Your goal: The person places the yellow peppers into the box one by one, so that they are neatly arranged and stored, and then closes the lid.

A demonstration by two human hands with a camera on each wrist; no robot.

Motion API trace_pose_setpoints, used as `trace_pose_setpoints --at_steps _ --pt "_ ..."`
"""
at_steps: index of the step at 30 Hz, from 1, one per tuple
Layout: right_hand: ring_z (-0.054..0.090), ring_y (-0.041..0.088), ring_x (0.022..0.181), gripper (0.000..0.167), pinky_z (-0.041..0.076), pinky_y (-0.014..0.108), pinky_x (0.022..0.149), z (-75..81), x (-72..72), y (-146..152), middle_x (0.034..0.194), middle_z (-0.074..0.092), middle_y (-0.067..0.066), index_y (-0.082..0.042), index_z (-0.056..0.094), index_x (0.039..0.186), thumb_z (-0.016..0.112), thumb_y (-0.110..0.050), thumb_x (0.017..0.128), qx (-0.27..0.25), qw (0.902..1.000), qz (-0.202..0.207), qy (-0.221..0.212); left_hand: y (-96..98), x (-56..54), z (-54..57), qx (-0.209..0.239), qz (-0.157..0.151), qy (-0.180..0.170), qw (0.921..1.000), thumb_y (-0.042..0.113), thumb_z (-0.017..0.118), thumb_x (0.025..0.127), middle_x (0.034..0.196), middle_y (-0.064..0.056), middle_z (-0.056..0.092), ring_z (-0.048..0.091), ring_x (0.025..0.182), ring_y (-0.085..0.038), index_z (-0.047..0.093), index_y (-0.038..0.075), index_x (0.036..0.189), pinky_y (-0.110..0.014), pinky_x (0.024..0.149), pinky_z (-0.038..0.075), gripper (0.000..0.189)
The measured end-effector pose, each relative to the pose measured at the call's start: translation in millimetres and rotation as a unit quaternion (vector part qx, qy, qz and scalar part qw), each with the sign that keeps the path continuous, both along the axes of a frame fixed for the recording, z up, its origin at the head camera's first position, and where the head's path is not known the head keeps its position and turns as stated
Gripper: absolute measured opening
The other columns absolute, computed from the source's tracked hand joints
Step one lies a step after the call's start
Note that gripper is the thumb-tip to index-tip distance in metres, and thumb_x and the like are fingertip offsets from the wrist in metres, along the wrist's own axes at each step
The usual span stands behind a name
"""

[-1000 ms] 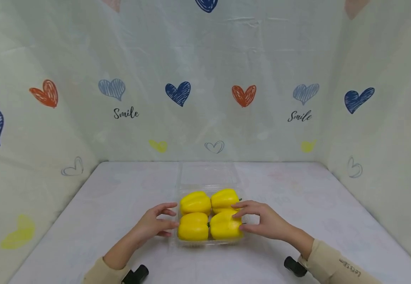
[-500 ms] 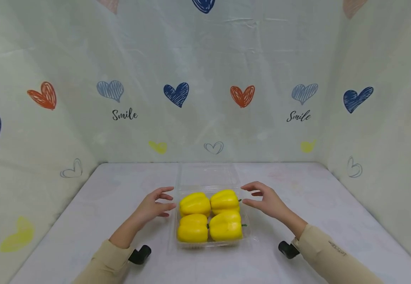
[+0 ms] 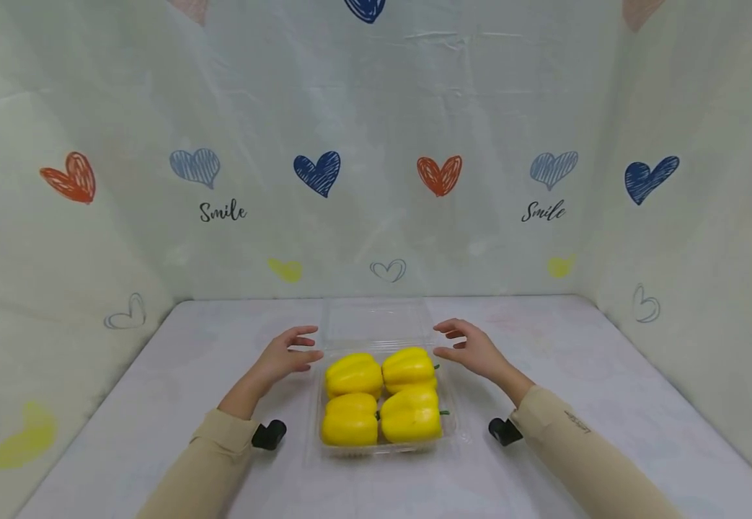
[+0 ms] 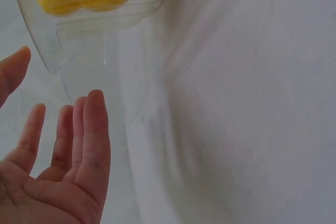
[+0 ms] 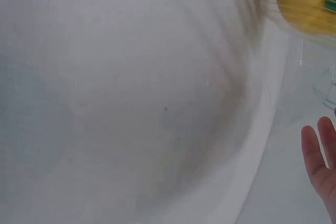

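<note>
A clear plastic clamshell box (image 3: pixel 385 450) sits on the table with its lid (image 3: pixel 376 322) folded back toward the far edge. Yellow bell peppers (image 3: pixel 411 414) fill it in two rows, a green stem showing on the right side. At the box's left, near the hinge, my left hand (image 3: pixel 280 357) hovers with fingers extended and apart. My right hand (image 3: pixel 473 349) mirrors it on the other side, fingers loosely bent beside the lid's base. Neither hand holds anything. In the left wrist view the fingers (image 4: pixel 94 129) stand spread just short of the clear plastic.
The white-covered table (image 3: pixel 233 331) reaches back to a pale curtain (image 3: pixel 376 94) printed with hearts and "Smile", which also hangs along both sides. A black wrist camera (image 3: pixel 269 435) is strapped at the left sleeve, another black camera (image 3: pixel 504 431) at the right.
My right hand has left the near right pepper and moved back to the lid's hinge. My left hand has also slid farther back along the box's side. The peppers stay put.
</note>
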State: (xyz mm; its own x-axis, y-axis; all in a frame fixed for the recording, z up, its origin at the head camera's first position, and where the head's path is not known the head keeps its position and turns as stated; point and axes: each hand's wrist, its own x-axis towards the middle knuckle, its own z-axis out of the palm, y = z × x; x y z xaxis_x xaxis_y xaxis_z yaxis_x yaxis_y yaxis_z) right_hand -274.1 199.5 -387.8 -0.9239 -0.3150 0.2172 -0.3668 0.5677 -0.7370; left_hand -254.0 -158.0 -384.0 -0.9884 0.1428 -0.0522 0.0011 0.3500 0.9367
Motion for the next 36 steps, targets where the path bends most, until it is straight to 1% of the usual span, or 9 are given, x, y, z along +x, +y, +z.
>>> trace_pose_setpoints --at_steps 7,10,13,16,20,24,28,32,36 --pt "0.049 0.038 0.110 0.047 0.046 0.048 0.089 -4.9 -10.7 1.1 0.124 0.051 0.020 0.000 0.054 0.123 0.071 -0.020 0.084 -0.001 0.9998 0.005 -0.022 2.3 -11.6 -1.2 0.014 -0.006 -0.011 0.9998 0.011 0.067 0.086 0.131 -0.027 0.043 0.059 0.100 -0.030 0.040 0.001 0.138 -0.040 0.083 0.052 0.059" --pt "0.049 0.036 0.111 0.049 0.046 0.049 0.089 -8.9 -13.8 1.7 0.125 0.052 0.018 -0.003 0.054 0.125 0.070 -0.024 0.084 0.001 0.9993 0.003 -0.039 3.0 -14.4 -3.2 0.025 -0.009 -0.022 0.9994 0.010 0.068 0.085 0.133 -0.026 0.041 0.058 0.102 -0.032 0.039 0.001 0.138 -0.041 0.085 0.051 0.061" --pt "0.049 0.035 0.112 0.051 0.045 0.050 0.091 -11.8 -14.9 2.4 0.125 0.053 0.016 -0.004 0.054 0.127 0.069 -0.028 0.085 -0.002 0.9985 0.003 -0.054 3.8 -16.1 -5.7 0.035 -0.008 -0.029 0.9990 0.010 0.069 0.084 0.134 -0.024 0.041 0.059 0.101 -0.030 0.039 0.002 0.138 -0.040 0.085 0.051 0.062" --pt "0.050 0.035 0.112 0.052 0.044 0.050 0.091 -12.5 -14.3 2.9 0.125 0.053 0.016 -0.003 0.053 0.127 0.069 -0.029 0.085 -0.002 0.9985 0.008 -0.055 3.9 -17.0 -7.9 0.042 -0.006 -0.029 0.9987 0.008 0.070 0.083 0.134 -0.023 0.041 0.060 0.097 -0.027 0.039 0.002 0.139 -0.038 0.084 0.051 0.064" --pt "0.050 0.036 0.111 0.053 0.045 0.049 0.091 -11.2 -13.9 2.0 0.126 0.052 0.018 -0.001 0.051 0.129 0.071 -0.021 0.084 -0.015 0.9992 0.017 -0.032 3.8 -18.1 -9.2 0.061 -0.003 -0.020 0.9979 0.003 0.070 0.082 0.134 -0.023 0.040 0.060 0.097 -0.028 0.034 0.002 0.141 -0.037 0.083 0.052 0.069" --pt "0.051 0.035 0.109 0.067 0.047 0.046 0.090 -8.1 -14.5 -1.1 0.126 0.051 0.017 -0.005 0.042 0.137 0.074 -0.013 0.080 -0.030 0.9994 0.008 -0.012 6.2 -19.2 -7.1 0.075 0.008 -0.009 0.9971 -0.003 0.069 0.081 0.132 -0.021 0.040 0.059 0.100 -0.030 0.025 0.006 0.145 -0.035 0.082 0.052 0.079" --pt "0.051 0.033 0.109 0.079 0.047 0.044 0.091 -4.8 -15.1 -3.3 0.125 0.052 0.017 -0.004 0.030 0.144 0.075 -0.009 0.078 -0.025 0.9996 -0.006 -0.007 9.7 -20.2 -5.3 0.059 0.025 0.003 0.9980 -0.006 0.069 0.079 0.127 -0.020 0.042 0.059 0.097 -0.028 0.026 0.010 0.145 -0.033 0.078 0.054 0.081" --pt "0.052 0.033 0.109 0.075 0.047 0.045 0.091 -1.1 -13.9 -2.5 0.122 0.053 0.017 -0.001 0.033 0.142 0.074 -0.010 0.080 -0.022 0.9997 -0.013 -0.005 11.7 -20.1 -5.3 0.053 0.035 0.022 0.9977 -0.008 0.069 0.078 0.124 -0.021 0.043 0.058 0.095 -0.030 0.031 0.009 0.141 -0.034 0.077 0.054 0.075" --pt "0.052 0.034 0.109 0.066 0.045 0.046 0.092 3.0 -10.0 -1.7 0.121 0.052 0.017 -0.003 0.038 0.139 0.071 -0.010 0.083 -0.048 0.9986 -0.013 -0.017 12.0 -17.7 -5.2 0.047 0.042 0.035 0.9974 -0.007 0.070 0.079 0.125 -0.022 0.043 0.055 0.102 -0.034 0.034 0.006 0.133 -0.037 0.081 0.053 0.066"
